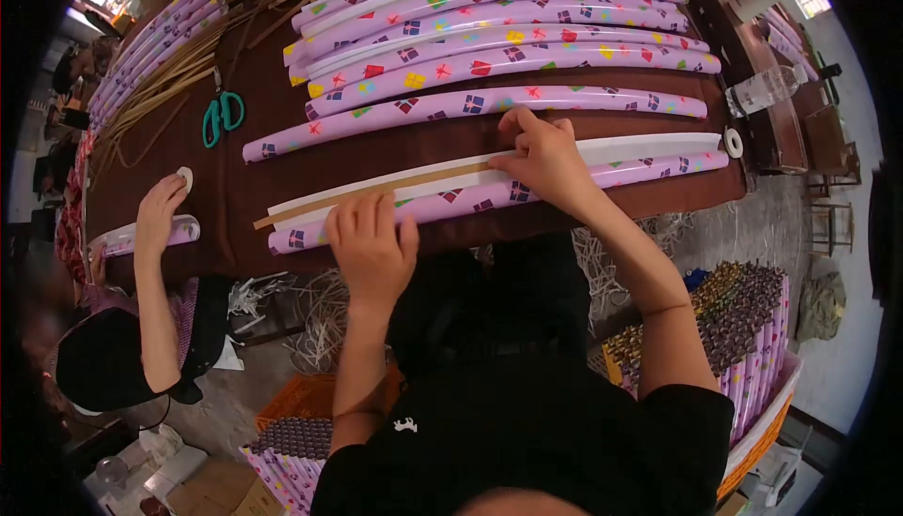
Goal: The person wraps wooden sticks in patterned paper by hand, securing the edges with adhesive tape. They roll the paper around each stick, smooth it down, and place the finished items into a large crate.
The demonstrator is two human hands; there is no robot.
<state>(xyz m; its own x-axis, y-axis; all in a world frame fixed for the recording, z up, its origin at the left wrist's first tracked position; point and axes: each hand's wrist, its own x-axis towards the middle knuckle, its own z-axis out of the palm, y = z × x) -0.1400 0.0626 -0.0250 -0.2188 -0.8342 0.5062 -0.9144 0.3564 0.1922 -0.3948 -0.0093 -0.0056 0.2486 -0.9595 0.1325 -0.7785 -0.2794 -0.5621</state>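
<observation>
A lilac gift-print paper roll [461,204] lies across the brown cloth in front of me, its white edge turned up along the far side. A tan strip [404,180] runs along that white edge. My left hand [370,234] rests on the roll left of its middle, fingers bent over the paper and apart. My right hand [544,157] pinches at the strip's right end, thumb and index finger close together on the white edge. Behind it lies another printed roll [376,118], untouched. A white tape ring [733,143] sits by the roll's right end.
More printed rolls [508,60] lie at the back. Teal-handled scissors [223,119] and a plastic bottle [767,90] are on the table [212,206]. At the left, a co-worker's hand [155,210] touches another roll. Crates of upright rolls [752,375] stand below on the right.
</observation>
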